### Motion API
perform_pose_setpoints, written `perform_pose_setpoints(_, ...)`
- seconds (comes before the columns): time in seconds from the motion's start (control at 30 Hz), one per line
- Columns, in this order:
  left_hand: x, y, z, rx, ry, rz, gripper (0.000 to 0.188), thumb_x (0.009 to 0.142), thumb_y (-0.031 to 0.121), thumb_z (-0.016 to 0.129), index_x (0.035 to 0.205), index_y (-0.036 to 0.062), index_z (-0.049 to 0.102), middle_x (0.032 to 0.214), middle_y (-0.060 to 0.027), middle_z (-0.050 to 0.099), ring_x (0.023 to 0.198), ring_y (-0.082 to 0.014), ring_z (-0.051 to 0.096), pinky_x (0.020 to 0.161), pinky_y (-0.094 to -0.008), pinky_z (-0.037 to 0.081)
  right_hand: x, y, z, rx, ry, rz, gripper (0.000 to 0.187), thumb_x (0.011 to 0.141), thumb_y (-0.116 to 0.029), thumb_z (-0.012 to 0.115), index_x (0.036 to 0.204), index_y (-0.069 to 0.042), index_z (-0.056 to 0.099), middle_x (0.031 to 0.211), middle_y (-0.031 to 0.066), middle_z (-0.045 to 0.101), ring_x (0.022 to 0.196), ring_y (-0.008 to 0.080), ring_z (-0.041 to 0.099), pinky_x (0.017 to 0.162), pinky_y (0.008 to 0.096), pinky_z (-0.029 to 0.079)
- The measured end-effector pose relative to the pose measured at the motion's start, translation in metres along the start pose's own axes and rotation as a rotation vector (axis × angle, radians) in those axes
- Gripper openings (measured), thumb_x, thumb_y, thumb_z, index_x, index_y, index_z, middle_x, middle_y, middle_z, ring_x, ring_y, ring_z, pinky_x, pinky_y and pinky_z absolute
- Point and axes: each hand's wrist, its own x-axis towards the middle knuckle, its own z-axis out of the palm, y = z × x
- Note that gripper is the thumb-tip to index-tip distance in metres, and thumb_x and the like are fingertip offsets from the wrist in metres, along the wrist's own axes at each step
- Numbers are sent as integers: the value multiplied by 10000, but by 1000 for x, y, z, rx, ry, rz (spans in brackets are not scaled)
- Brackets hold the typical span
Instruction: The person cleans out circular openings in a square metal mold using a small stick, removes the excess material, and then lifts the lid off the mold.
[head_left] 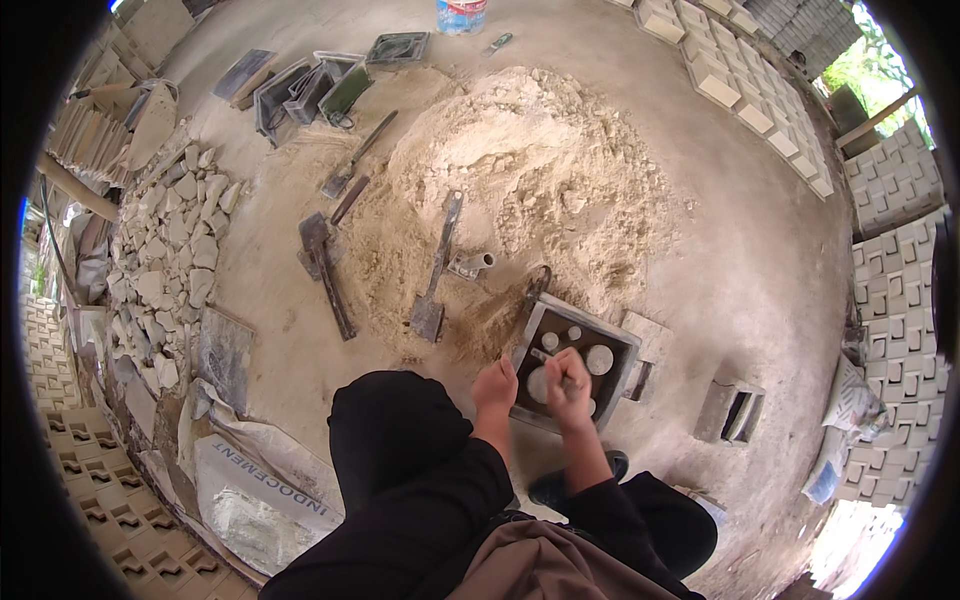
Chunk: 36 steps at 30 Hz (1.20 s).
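A grey rectangular mould box (628, 355) lies on the ground in front of me, with several pale round pieces (599, 359) of different sizes inside. Over the box my right hand (568, 388) is closed around a short, pale, stick-like piece (540, 354), its tip showing at the upper left of the fist. My left hand (494, 386) is closed against the box's left edge; whatever it grips is hidden. Just beyond the box stands a small grey cup-like tube (472, 264), beside a flat-bladed trowel (430, 312) with a long handle.
A big mound of pale sandy powder (520, 150) spreads beyond the box. Hammers (325, 265) and a scraper lie left of it, near broken stones (165, 260). Empty moulds (310, 92) sit farther back. A hollow block (729, 411) stands right; stacked blocks (740, 85) line the far right.
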Motion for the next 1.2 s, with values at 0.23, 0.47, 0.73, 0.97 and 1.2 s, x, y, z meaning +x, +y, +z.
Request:
perform_pose_setpoints(0.23,-1,-7,-1,46,-29,-11,496,906,400,249,891,99,643,852,-156,630,828,-373,580,727,-480,447,1,-21,-11,0,59,-20,209,832,-11,536,654,-33,429,687,74,484,616,162,451,570,259,371)
perform_pose_setpoints(0.47,-1,8,-3,38,-38,-7,501,910,393,238,880,92,638,853,-158,628,840,-375,576,733,-480,445,3,1,-4,-32,78,-41,225,802,23,563,644,-22,410,666,65,470,579,159,435,517,268,361)
perform_pose_setpoints(0.73,0,0,2,37,-31,-18,510,910,399,238,871,89,641,851,-162,629,839,-378,578,739,-485,444,12,5,-1,43,-27,-43,204,790,50,562,652,-20,428,634,66,460,553,162,427,505,261,352)
perform_pose_setpoints(0.97,0,-7,0,76,20,11,529,910,409,238,853,78,646,841,-165,631,809,-377,586,720,-483,450,28,-11,-3,69,-28,43,218,809,21,564,656,-20,413,619,55,435,540,150,395,495,261,334)
perform_pose_setpoints(1.2,-2,0,0,70,7,2,525,912,406,242,845,75,644,827,-175,628,796,-383,585,698,-487,454,37,-2,-1,86,-87,8,221,815,-8,577,671,-23,411,614,60,429,534,153,388,492,265,338)
